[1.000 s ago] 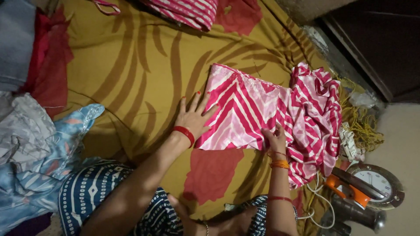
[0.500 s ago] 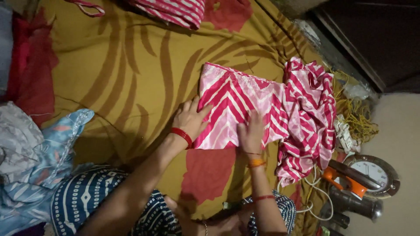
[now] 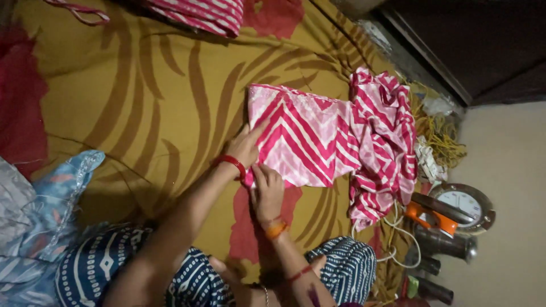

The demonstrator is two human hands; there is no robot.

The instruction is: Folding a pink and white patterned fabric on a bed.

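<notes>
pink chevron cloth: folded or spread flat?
Partly folded: the pink chevron cloth forms a neat rectangle under both hands, while its far end lies bunched.

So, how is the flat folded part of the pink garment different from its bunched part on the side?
The folded part lies flat with straight edges; the bunched part is crumpled and loose. The folded part shows broad zigzag bands in pale and deep pink; the bunched part shows narrower stripes. Both hands, left hand and right hand, rest at the folded part's edge; neither touches the bunched part. Both parts lie on the mustard bedsheet.
</notes>
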